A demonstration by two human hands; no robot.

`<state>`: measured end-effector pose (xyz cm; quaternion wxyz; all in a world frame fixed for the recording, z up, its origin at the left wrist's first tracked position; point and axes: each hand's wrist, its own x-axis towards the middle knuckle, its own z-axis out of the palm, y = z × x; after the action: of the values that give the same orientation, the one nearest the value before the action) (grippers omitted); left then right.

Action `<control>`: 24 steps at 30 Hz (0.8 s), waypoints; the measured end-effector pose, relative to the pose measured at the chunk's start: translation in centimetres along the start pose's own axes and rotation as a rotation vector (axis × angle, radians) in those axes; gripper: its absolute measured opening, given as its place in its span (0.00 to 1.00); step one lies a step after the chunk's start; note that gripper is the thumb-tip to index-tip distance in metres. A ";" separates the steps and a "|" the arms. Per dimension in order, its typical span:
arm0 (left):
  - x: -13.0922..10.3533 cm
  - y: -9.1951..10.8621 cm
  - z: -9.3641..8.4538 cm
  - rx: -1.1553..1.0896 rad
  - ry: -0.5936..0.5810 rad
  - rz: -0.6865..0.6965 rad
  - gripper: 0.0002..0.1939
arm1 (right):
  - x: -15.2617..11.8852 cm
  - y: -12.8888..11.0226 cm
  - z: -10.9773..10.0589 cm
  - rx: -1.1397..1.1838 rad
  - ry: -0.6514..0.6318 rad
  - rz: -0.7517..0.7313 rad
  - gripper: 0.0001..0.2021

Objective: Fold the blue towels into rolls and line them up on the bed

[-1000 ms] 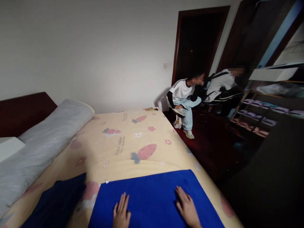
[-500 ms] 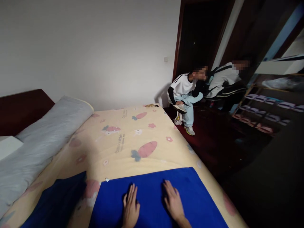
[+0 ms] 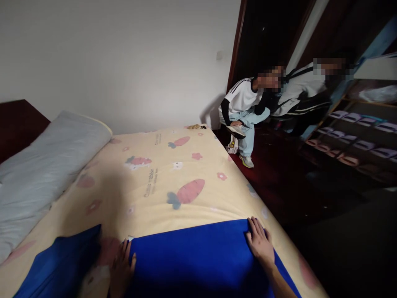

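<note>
A blue cloth (image 3: 195, 256) lies spread flat on the bed, its far edge running straight across. My left hand (image 3: 122, 265) rests at the cloth's far left corner, fingers stretched forward, partly in shadow. Over the far right corner lies my right hand (image 3: 259, 240), palm down with its fingers extended. Neither hand grips anything that I can see. A second blue cloth (image 3: 62, 260), crumpled and partly shaded, is on the bed to the left of my left hand. A small white tag (image 3: 130, 238) shows beside the left corner.
The bed (image 3: 161, 215) has a cream sheet with carrot and flower prints. A grey pillow (image 3: 58, 145) lies on the left. Two seated people (image 3: 245, 99) (image 3: 304, 91) are beyond the bed at right, near a rack of slippers (image 3: 356, 136). The bed's right edge drops to a dark floor.
My hands have moved apart from the middle of the cloth, the left one to its left corner and the right one to its right corner. The view has shifted slightly.
</note>
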<state>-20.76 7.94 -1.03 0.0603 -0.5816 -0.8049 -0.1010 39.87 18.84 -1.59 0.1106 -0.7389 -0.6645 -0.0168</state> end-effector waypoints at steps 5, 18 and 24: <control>-0.6 0.1 0.8 0.053 -0.015 -0.052 0.31 | -0.7 -0.7 0.6 -0.035 0.003 -0.002 0.32; 2.2 3.9 -2.9 0.195 -0.112 -0.071 0.28 | -0.5 -2.9 -1.8 -0.006 -0.082 0.071 0.30; -7.2 14.7 -1.8 0.022 -0.105 0.159 0.28 | -10.0 -7.5 -1.1 0.148 0.015 -0.140 0.28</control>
<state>-4.55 5.28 0.55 0.0320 -0.6476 -0.7592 -0.0563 31.46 9.55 -1.21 0.1684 -0.6803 -0.7131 0.0189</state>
